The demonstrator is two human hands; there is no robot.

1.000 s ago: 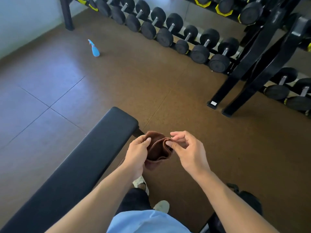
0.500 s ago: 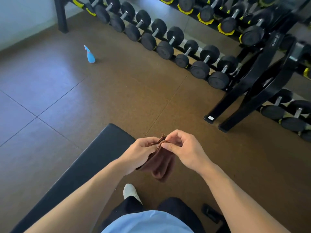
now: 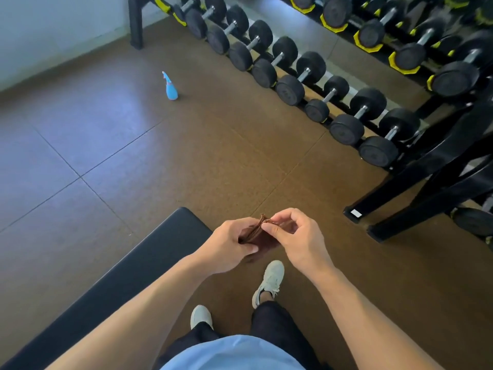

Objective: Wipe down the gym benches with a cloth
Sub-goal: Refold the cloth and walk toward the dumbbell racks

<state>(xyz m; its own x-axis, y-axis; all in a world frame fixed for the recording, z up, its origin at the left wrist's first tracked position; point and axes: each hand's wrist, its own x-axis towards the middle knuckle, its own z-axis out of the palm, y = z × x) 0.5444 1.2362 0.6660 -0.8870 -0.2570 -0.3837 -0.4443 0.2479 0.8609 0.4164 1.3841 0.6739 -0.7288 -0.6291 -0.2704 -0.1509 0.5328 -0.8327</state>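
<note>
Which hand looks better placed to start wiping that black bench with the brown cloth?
Probably the left hand. It grips most of the folded cloth and hangs right beside the bench end, which lies on its side. The right hand only pinches the cloth's top edge, farther from the bench.

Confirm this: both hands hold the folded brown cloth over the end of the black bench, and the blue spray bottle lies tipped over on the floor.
Not quite. In the head view the blue spray bottle stands upright on the floor. The rest holds: left hand and right hand hold the brown cloth by the black bench end.
</note>
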